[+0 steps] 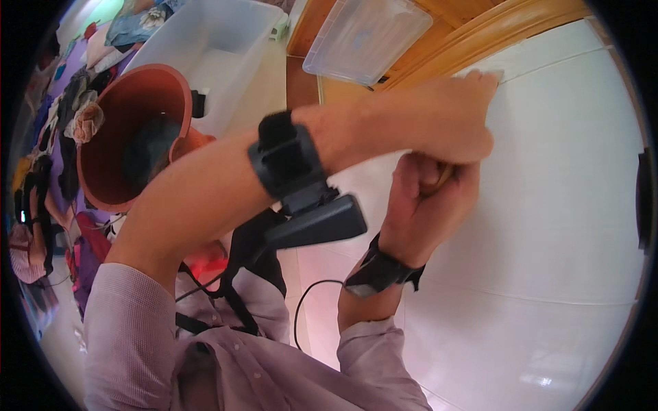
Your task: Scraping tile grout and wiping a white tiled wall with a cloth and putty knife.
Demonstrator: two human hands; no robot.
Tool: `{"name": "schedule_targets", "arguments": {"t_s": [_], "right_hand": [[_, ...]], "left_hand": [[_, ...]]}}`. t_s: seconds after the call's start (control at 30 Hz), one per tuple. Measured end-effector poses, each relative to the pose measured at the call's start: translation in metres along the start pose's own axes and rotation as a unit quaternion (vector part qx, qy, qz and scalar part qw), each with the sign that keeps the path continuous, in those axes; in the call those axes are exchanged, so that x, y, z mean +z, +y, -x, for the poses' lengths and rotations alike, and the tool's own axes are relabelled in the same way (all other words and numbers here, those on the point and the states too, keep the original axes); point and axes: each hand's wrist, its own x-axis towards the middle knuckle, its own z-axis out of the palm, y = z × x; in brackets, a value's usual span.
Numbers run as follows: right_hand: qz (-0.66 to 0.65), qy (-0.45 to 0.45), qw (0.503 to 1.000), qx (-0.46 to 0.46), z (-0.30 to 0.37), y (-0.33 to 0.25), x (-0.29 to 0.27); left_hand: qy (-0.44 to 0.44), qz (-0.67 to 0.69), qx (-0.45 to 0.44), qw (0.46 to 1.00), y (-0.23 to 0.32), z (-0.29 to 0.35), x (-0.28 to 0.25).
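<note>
My left arm reaches across to the right, and my left hand [460,115] is bent at the wrist in front of the white tiled wall [548,205]. Its fingers curl away from view, so whatever they may hold is hidden. Just below it, touching or nearly touching, my right hand [433,216] is closed. A small tan, rounded bit [439,178] shows between its fingers; I cannot make out its kind. Black straps circle both wrists, and a dark box-like device [319,222] hangs from the left one.
At left stands a reddish-brown bucket [133,89] with dark cloth and perhaps water inside. Behind it is a clear plastic tub [219,51]. A translucent lid or tray [367,41] leans by wooden furniture [493,31]. Clothes [89,116] hang or lie along the far left.
</note>
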Motion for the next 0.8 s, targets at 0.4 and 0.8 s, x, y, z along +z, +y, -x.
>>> {"name": "schedule_targets", "arguments": {"t_s": [0.4,0.8], "right_hand": [[-0.004,0.046,0.999,0.025,0.008,0.016,-0.006],[-0.023,-0.006,1.0,0.004,0.002,0.013,-0.024]], "left_hand": [[0.14,-0.021,0.116,0.983,-0.048,0.004,0.04],[0.079,-0.012,0.101,0.992,-0.032,-0.007,0.026]]}}
